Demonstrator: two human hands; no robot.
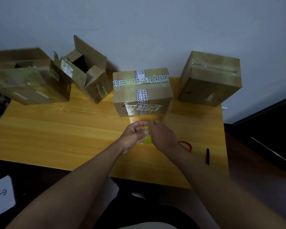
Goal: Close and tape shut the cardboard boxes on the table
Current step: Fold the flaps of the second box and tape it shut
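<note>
Four cardboard boxes stand along the back of the yellow wooden table [56, 129]. The middle box [141, 93] is closed and crossed with printed white tape and clear tape. Right of it sits a closed box [210, 78] with clear tape over its top. Two boxes at the left, the open box [87, 70] and the far-left box [26, 76], have their flaps up. Just in front of the middle box, my left hand [134, 136] and my right hand [162, 134] meet and pinch a yellowish strip of clear tape [148, 139] between them.
A black pen-like tool [207, 156] lies near the table's right front edge. A red band [186, 145] circles my right wrist. A white card marked 6-3 [1, 195] lies at the lower left, off the table. A pale wall runs behind the boxes.
</note>
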